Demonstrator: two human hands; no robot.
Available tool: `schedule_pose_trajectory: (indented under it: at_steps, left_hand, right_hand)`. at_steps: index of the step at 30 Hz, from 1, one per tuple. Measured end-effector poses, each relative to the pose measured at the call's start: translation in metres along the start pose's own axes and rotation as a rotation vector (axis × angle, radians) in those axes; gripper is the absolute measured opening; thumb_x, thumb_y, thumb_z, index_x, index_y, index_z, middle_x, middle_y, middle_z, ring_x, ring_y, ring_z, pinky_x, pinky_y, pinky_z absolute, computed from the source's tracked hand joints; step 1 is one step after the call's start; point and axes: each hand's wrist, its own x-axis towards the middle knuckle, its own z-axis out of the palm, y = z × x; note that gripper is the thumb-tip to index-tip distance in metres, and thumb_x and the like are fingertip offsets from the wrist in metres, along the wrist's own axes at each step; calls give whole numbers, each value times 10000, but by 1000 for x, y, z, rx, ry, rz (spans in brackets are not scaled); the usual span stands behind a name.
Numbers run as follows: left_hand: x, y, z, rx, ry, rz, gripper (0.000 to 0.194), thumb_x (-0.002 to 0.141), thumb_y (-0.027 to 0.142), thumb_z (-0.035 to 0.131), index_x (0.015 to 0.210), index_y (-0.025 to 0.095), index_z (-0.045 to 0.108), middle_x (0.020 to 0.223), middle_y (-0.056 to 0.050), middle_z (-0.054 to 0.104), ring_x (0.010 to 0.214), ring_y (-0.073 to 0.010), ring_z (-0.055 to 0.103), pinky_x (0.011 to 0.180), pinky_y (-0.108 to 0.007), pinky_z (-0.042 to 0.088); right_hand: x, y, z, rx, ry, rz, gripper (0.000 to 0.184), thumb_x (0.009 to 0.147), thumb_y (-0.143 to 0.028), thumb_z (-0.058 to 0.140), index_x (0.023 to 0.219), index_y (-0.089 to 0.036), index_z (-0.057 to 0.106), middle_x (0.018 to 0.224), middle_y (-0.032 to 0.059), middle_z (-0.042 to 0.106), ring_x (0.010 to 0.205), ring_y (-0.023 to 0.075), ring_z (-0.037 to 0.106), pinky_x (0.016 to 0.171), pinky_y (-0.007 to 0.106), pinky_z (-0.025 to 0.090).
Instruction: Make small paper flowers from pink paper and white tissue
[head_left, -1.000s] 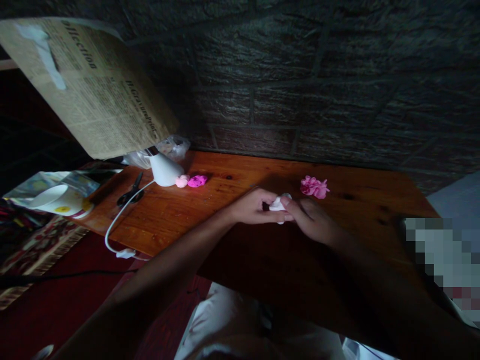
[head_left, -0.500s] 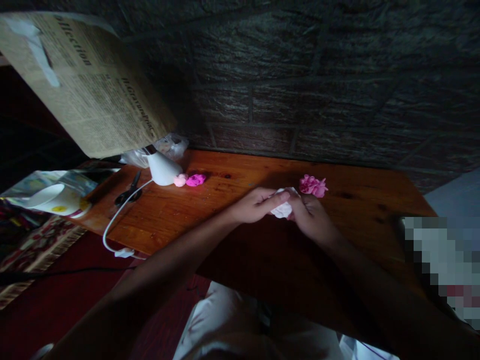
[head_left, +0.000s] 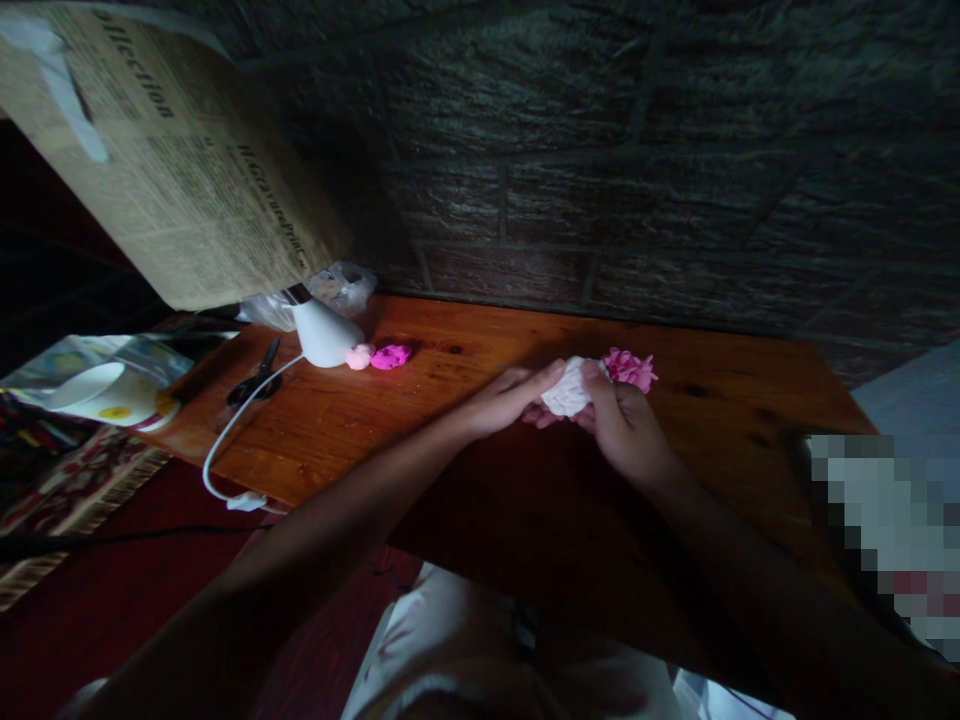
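Between my two hands is a white lump of modelling clay [head_left: 568, 388], soft and creased on its surface. My left hand [head_left: 506, 398] grips its left side with the thumb along the top edge. From the right, my right hand [head_left: 622, 415] presses its thumb onto the lump, fingers curled beneath. Just behind the right hand, a ruffled pink flower-like piece [head_left: 631, 369] lies on the wooden table [head_left: 465, 325]. Beside the lamp base sit a pale pink lump [head_left: 360, 356] and a bright magenta lump [head_left: 391, 357].
At the left stands a lamp [head_left: 322, 335] with a newsprint shade [head_left: 187, 170] and a white cable [head_left: 212, 460]. Black scissors [head_left: 259, 380] lie near a paper cup [head_left: 112, 395]. A clear plastic bag [head_left: 349, 287] rests behind the lamp. A dark stone wall [head_left: 525, 150] borders the table.
My fingers have shifted on the white clay; the left thumb has slid off its front, so more of the lump shows. The view has moved slightly.
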Motion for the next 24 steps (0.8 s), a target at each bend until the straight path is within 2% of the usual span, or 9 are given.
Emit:
schedule_pose_trajectory:
  at_steps: [2,4,8,12,16,21,24]
  left_hand:
    - [-1,2,-2,54,-42,-38,662,861,755,469,717,127,619,573,5,553,507,-73,474,512,-221,348]
    - [-3,5,-2,82,-26,-36,600,851,710,534,703,132,602,566,21,530,512,-67,456,523,-218,338]
    - [-6,7,-1,119,5,16,540,857,638,548,612,158,526,533,49,455,502,-61,385,513,-221,291]
    - [-8,6,-3,212,-22,65,493,871,510,554,527,159,507,491,39,470,488,-64,405,518,-221,304]
    - [-10,8,-5,218,-10,58,448,836,416,568,470,163,518,430,34,477,445,-65,415,494,-216,319]
    - [-12,11,-1,141,-11,-41,447,821,442,597,487,147,568,442,14,529,459,-73,463,483,-202,335]
    - [-10,10,0,22,-37,-75,499,785,571,632,542,137,595,485,2,558,479,-82,483,481,-204,352]
  right_hand:
    - [1,-3,-2,-38,-11,-22,673,937,-758,365,580,-223,566,542,14,558,565,154,554,588,287,450]
    - [2,-7,-6,-67,-28,-46,673,924,-773,371,584,-222,554,532,4,525,567,154,541,587,291,441]
    - [5,-14,-16,-31,-41,-60,653,872,-816,424,638,-220,554,576,-9,513,571,144,508,549,282,406]
    - [8,-12,-20,-15,-206,50,681,812,-858,460,629,-209,558,561,-19,489,521,122,447,501,276,335]
    - [8,-4,-18,16,-298,162,682,785,-856,498,579,-207,536,504,-32,450,480,108,407,482,274,285]
    - [6,1,-12,171,-297,154,632,832,-758,525,502,-220,482,429,-54,383,415,87,301,455,275,254]
    - [4,-4,-8,187,-231,114,579,833,-702,564,518,-217,543,461,-24,482,441,108,390,461,274,297]
